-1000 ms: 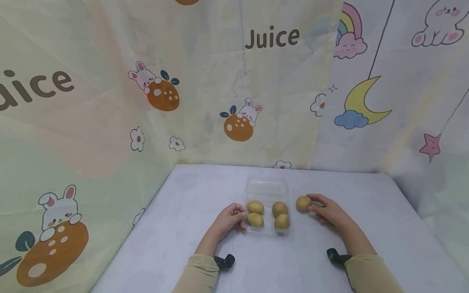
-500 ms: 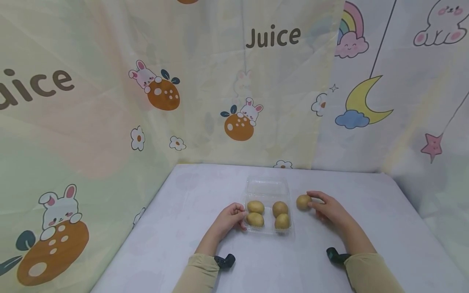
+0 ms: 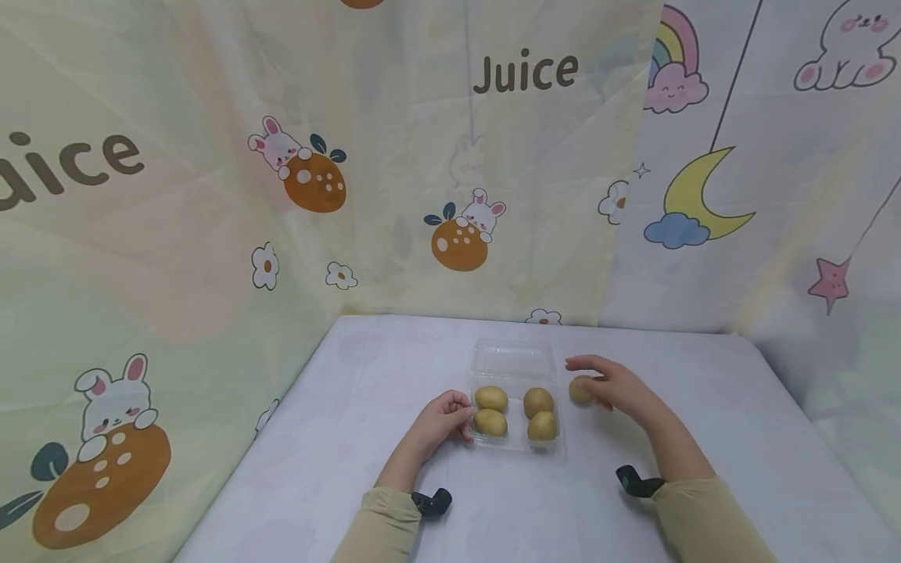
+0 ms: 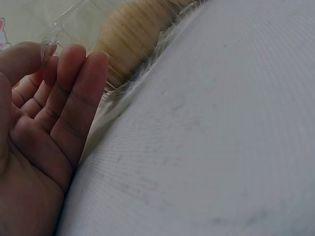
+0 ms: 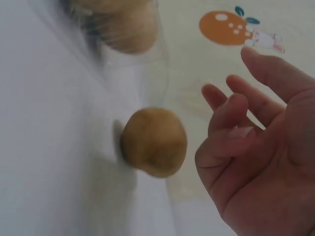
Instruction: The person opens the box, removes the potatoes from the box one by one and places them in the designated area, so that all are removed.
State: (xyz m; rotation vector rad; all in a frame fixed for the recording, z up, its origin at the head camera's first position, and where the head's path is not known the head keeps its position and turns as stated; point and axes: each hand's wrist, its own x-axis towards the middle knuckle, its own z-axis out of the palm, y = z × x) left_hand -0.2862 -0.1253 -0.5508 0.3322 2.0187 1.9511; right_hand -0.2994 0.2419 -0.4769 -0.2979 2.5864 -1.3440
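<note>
A clear plastic container (image 3: pixel 515 444) lies with its lid folded back, two potatoes (image 3: pixel 490 399) on its left side and two browner ones (image 3: pixel 538 401) on its right. My left hand (image 3: pixel 439 426) pinches the container's left rim between thumb and fingers; in the left wrist view the hand (image 4: pixel 49 118) grips the clear edge. A single potato (image 3: pixel 580 390) rests on the table right of the container. My right hand (image 3: pixel 619 389) hovers over it, and the right wrist view shows a gap between this potato (image 5: pixel 154 142) and the loosely bent fingers of the hand (image 5: pixel 261 142).
The white-covered table (image 3: pixel 394 352) carries the container and the loose potato. Behind it hangs a printed curtain (image 3: pixel 394 156) with rabbits and oranges, and a paler one (image 3: pixel 795 203) stands at the right. Dark straps with small devices sit on both wrists.
My right hand has let go of the loose potato and shifted up and left above it. The potato stays on the table. My left hand has kept its hold on the container.
</note>
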